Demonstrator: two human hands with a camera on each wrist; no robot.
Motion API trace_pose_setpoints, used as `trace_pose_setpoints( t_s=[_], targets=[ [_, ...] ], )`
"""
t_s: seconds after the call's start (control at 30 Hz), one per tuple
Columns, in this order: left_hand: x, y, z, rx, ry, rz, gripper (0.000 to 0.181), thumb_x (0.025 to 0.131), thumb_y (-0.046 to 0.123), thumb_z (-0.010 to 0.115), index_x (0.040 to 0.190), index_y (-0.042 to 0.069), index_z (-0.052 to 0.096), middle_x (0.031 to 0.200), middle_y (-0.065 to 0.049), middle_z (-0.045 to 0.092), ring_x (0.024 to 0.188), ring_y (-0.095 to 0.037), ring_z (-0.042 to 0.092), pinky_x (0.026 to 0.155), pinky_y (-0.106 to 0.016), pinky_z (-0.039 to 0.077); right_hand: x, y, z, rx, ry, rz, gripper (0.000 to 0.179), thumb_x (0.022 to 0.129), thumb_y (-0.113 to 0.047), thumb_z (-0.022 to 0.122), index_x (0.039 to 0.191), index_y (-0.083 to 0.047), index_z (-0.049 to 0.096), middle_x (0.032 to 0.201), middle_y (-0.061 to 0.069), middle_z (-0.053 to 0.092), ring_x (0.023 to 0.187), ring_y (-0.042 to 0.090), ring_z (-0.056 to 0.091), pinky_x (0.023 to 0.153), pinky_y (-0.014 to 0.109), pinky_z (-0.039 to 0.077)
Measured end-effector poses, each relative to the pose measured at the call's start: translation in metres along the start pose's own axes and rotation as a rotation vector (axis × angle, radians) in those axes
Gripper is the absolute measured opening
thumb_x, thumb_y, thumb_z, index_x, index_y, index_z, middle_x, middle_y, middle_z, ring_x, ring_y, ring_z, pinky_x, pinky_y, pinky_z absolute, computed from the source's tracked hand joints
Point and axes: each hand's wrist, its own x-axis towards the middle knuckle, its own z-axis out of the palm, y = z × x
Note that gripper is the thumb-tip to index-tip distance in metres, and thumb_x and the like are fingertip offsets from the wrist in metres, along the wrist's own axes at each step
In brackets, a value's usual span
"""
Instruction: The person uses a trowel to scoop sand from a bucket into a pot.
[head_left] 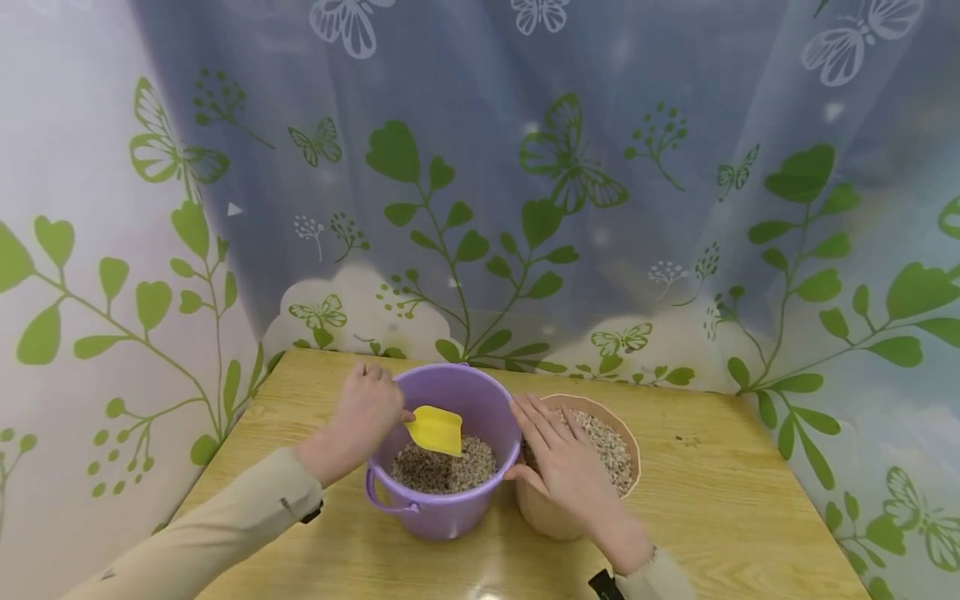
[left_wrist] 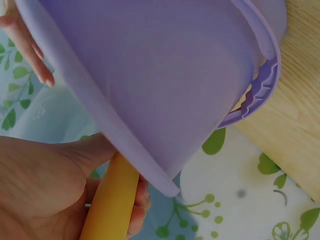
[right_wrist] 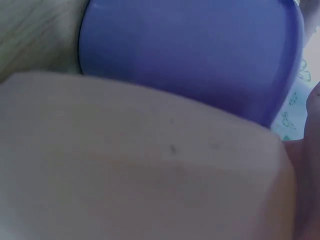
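My left hand grips the handle of a yellow toy shovel at the left rim of a purple bucket. The shovel's blade hangs inside the bucket, above gravel in the bottom. In the left wrist view, the thick yellow handle runs through my curled fingers. My right hand lies with straight, spread fingers over the near left rim of a beige pot, its fingertips close to the bucket's right rim. More gravel fills the pot nearly to its rim.
The bucket and pot stand side by side on a wooden table. The bucket's purple carrying handle hangs at its near left side. A curtain printed with leaves and butterflies rises behind the table and along both sides.
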Motion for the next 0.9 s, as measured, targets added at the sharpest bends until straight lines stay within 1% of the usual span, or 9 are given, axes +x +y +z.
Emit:
trace_pose_setpoints(
  t_s=[0.17, 0.27, 0.33, 0.4, 0.53, 0.63, 0.73, 0.8, 0.9],
  targets=[
    [0.001, 0.004, 0.005, 0.054, 0.043, 0.023, 0.056, 0.078, 0.057, 0.076, 0.059, 0.009, 0.055, 0.063, -0.001, 0.045, 0.062, -0.016, 0.040, 0.069, -0.032, 0.036, 0.003, -0.007, 0.009, 0.061, -0.079, 0.043, 0.096, 0.095, -0.073, 0.007, 0.153, -0.005, 0.040, 0.159, 0.015, 0.037, 0.145, 0.031, 0.039, 0.111, 0.058, 0.035],
    [0.000, 0.006, 0.007, 0.138, 0.091, 0.047, 0.059, 0.074, 0.058, 0.078, 0.057, 0.009, 0.051, 0.062, -0.001, 0.045, 0.061, -0.017, 0.041, 0.068, -0.031, 0.036, 0.003, -0.009, 0.010, 0.090, -0.100, 0.063, 0.095, 0.095, -0.073, 0.008, 0.154, -0.004, 0.038, 0.160, 0.016, 0.035, 0.146, 0.032, 0.037, 0.112, 0.059, 0.032],
    [0.000, 0.008, 0.008, 0.228, 0.084, 0.077, 0.059, 0.079, 0.052, 0.079, 0.056, 0.009, 0.046, 0.061, -0.001, 0.044, 0.061, -0.016, 0.040, 0.068, -0.031, 0.035, 0.003, -0.009, 0.010, 0.097, -0.106, 0.067, 0.093, 0.096, -0.072, 0.011, 0.155, -0.005, 0.037, 0.161, 0.016, 0.034, 0.147, 0.032, 0.036, 0.113, 0.059, 0.032],
    [0.001, 0.011, 0.007, 0.313, 0.044, 0.108, 0.054, 0.086, 0.039, 0.078, 0.056, 0.009, 0.045, 0.061, -0.001, 0.043, 0.062, -0.016, 0.040, 0.070, -0.031, 0.034, 0.003, -0.009, 0.010, 0.099, -0.109, 0.066, 0.093, 0.097, -0.072, 0.012, 0.155, -0.004, 0.036, 0.161, 0.016, 0.033, 0.148, 0.031, 0.035, 0.113, 0.058, 0.031],
    [0.004, 0.023, 0.005, 0.472, -0.122, 0.180, 0.042, 0.092, 0.015, 0.067, 0.058, 0.012, 0.045, 0.061, 0.001, 0.040, 0.063, -0.015, 0.036, 0.072, -0.031, 0.031, 0.003, -0.009, 0.010, 0.101, -0.109, 0.065, 0.092, 0.097, -0.071, 0.012, 0.155, -0.004, 0.035, 0.161, 0.015, 0.033, 0.148, 0.031, 0.034, 0.114, 0.057, 0.031],
    [0.005, 0.032, 0.006, 0.568, -0.229, 0.234, 0.037, 0.094, 0.020, 0.063, 0.062, 0.014, 0.046, 0.061, 0.002, 0.039, 0.062, -0.014, 0.035, 0.071, -0.031, 0.030, 0.003, -0.009, 0.010, 0.101, -0.098, 0.057, 0.092, 0.098, -0.071, 0.011, 0.155, -0.004, 0.036, 0.161, 0.016, 0.033, 0.148, 0.031, 0.035, 0.114, 0.057, 0.030],
    [0.005, 0.040, 0.007, 0.642, -0.303, 0.278, 0.030, 0.096, 0.022, 0.059, 0.068, 0.015, 0.050, 0.063, 0.002, 0.041, 0.061, -0.014, 0.037, 0.074, -0.032, 0.032, 0.003, -0.009, 0.011, 0.100, -0.095, 0.054, 0.092, 0.098, -0.071, 0.012, 0.155, -0.004, 0.035, 0.161, 0.015, 0.033, 0.148, 0.030, 0.035, 0.115, 0.056, 0.030],
    [0.005, 0.044, 0.008, 0.662, -0.338, 0.301, 0.027, 0.096, 0.021, 0.059, 0.071, 0.014, 0.051, 0.064, 0.001, 0.043, 0.061, -0.015, 0.037, 0.075, -0.033, 0.032, 0.003, -0.009, 0.011, 0.099, -0.097, 0.056, 0.092, 0.097, -0.072, 0.011, 0.156, -0.004, 0.035, 0.162, 0.015, 0.032, 0.148, 0.029, 0.035, 0.115, 0.056, 0.030],
    [0.006, 0.047, 0.013, 0.677, -0.344, 0.312, 0.032, 0.096, 0.017, 0.056, 0.066, 0.016, 0.045, 0.062, 0.001, 0.042, 0.058, -0.014, 0.035, 0.073, -0.032, 0.032, 0.002, -0.009, 0.012, 0.096, -0.090, 0.058, 0.092, 0.098, -0.071, 0.011, 0.155, -0.004, 0.035, 0.161, 0.015, 0.033, 0.148, 0.030, 0.035, 0.114, 0.056, 0.030]
  ],
)
